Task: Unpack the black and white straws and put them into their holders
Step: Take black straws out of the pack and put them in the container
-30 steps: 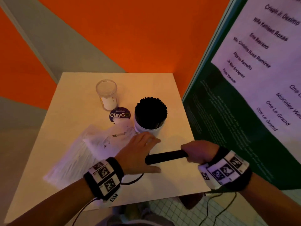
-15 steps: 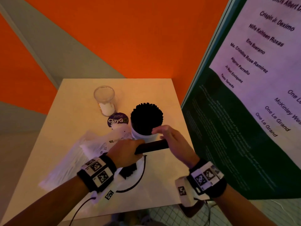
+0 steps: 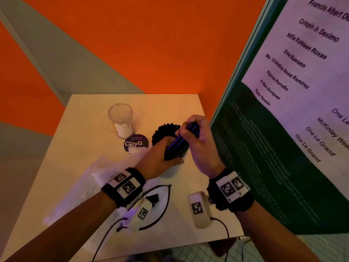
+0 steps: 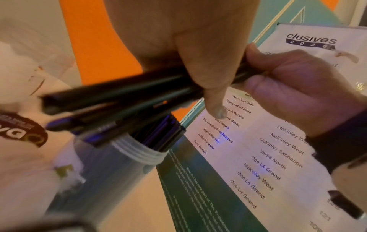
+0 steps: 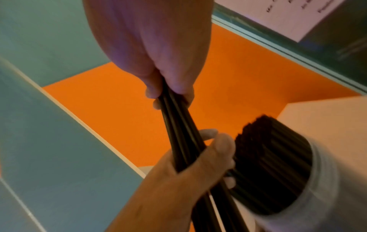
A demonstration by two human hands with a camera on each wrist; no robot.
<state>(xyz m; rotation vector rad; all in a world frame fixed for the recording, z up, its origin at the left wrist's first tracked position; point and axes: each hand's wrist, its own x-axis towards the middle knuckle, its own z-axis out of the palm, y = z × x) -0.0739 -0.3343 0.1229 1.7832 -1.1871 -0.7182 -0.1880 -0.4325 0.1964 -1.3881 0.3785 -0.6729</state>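
Note:
Both hands hold one bundle of black straws (image 3: 182, 139), tilted up just in front of the holder. My left hand (image 3: 168, 150) grips its lower part. My right hand (image 3: 188, 132) pinches its upper end. In the right wrist view the bundle (image 5: 178, 133) runs from my right fingers (image 5: 168, 89) down through my left hand (image 5: 198, 163). The pale round holder (image 5: 321, 188) is packed with upright black straws (image 3: 163, 132). In the left wrist view the bundle's (image 4: 119, 94) lower ends hang over the holder's rim (image 4: 139, 153). A clear glass holder (image 3: 120, 120) stands at the back left.
A clear packet of white straws (image 3: 75, 190) and torn wrapping (image 3: 105, 167) lie on the table's left. A round ClayGo sticker (image 3: 136, 143) sits near the glass. A green board with a printed list (image 3: 283, 129) stands along the table's right edge. Orange wall behind.
The bundle lay flat on the table in my right hand. Both hands have lifted it, tilted it upward and carried it back to the black-straw holder; my left hand now grips it.

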